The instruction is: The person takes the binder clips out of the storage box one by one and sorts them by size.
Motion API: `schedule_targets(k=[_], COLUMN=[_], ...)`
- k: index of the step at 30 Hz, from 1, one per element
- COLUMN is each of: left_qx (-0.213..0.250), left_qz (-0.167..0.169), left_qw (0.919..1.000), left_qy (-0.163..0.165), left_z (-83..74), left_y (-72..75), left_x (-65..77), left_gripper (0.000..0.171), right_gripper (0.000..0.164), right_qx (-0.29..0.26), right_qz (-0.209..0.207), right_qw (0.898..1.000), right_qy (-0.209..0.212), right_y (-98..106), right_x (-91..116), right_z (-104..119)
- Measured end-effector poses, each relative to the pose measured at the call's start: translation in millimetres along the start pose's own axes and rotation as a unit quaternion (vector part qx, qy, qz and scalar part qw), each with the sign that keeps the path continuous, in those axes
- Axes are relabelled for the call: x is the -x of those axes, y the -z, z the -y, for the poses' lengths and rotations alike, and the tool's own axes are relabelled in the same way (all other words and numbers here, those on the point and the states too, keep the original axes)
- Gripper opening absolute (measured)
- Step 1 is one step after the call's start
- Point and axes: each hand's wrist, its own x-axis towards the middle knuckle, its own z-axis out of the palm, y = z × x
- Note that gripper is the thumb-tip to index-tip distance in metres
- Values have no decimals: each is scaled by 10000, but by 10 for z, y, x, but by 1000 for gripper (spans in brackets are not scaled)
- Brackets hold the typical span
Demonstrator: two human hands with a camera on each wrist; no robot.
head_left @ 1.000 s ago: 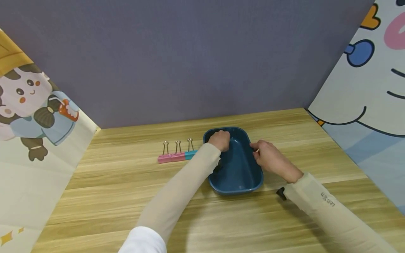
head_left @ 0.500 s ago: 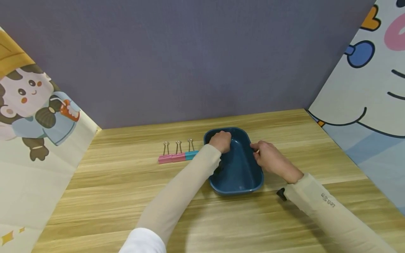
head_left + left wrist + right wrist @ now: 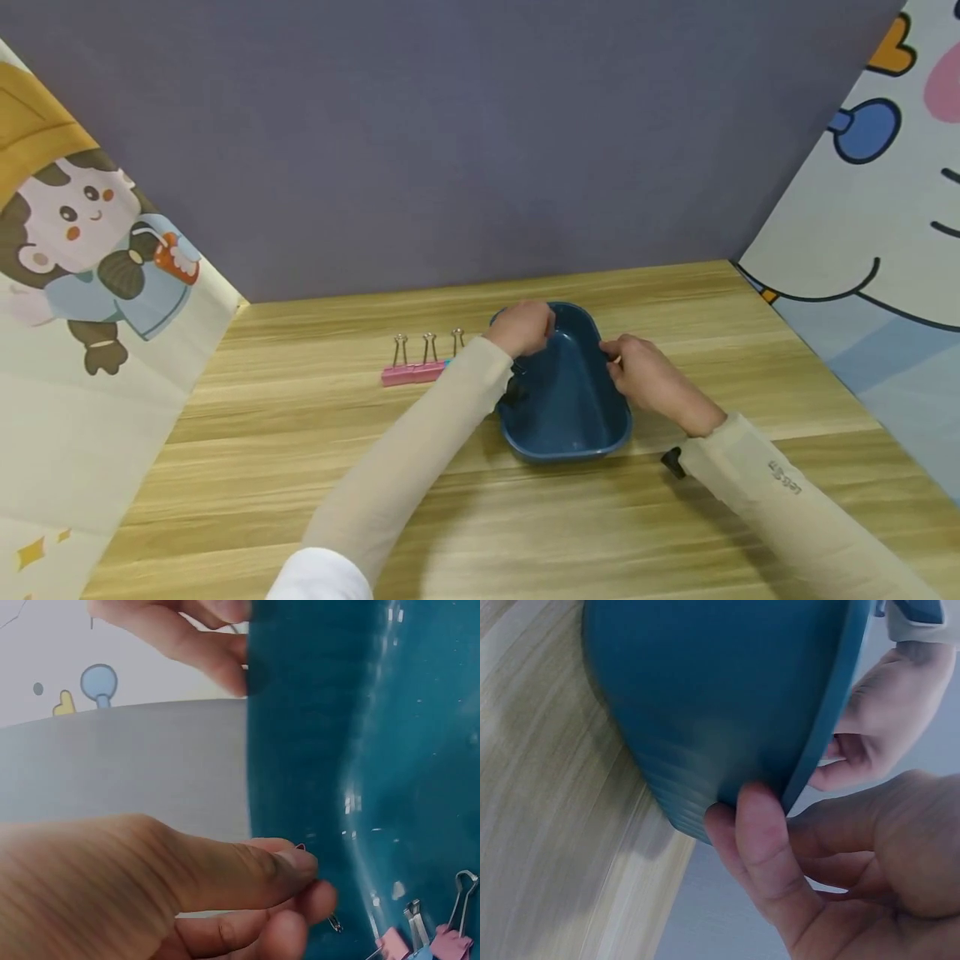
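Observation:
My left hand [image 3: 522, 328] is over the far left part of a dark blue rectangular bin [image 3: 570, 408]. In the left wrist view, its thumb and fingers pinch a small binder clip [image 3: 335, 923], mostly hidden; only bits of wire handle show. Pink binder clips [image 3: 451, 943] and a blue binder clip [image 3: 421, 952] lie inside the bin, low in that view. My right hand [image 3: 647, 377] holds the bin's right rim, and the right wrist view shows its fingertips [image 3: 759, 814] against the outer wall.
Left of the bin, a row of binder clips stands with handles up: pink clips [image 3: 412, 374] and a blue one [image 3: 447, 363], partly behind my left sleeve. The wooden table [image 3: 247, 442] ends at a grey panel [image 3: 480, 150], with cartoon-printed walls on both sides.
My left hand has risen slightly and shifted toward the bin's far left rim. The right hand keeps its hold on the bin. The head view has turned a little.

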Motion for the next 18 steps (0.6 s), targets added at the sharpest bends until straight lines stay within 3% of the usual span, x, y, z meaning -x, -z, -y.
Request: schedule_targets(k=[5, 10, 18], left_qx=[147, 584, 550], left_qz=[-102, 102, 189], left_qw=[9996, 9980, 9976], left_qy=[-216, -211, -378], left_z=[30, 48, 54], left_y=[50, 64, 99], left_x=[63, 123, 202], left_gripper=[15, 17, 11], right_gripper=[35, 35, 35], right_qx=[26, 73, 77], right_qz=[-1, -54, -23], right_qw=[10000, 10000, 10000], right_qy=[-26, -18, 9], right_y=[0, -10, -1], right_x=[-7, -8, -4], right_z=[1, -1, 8])
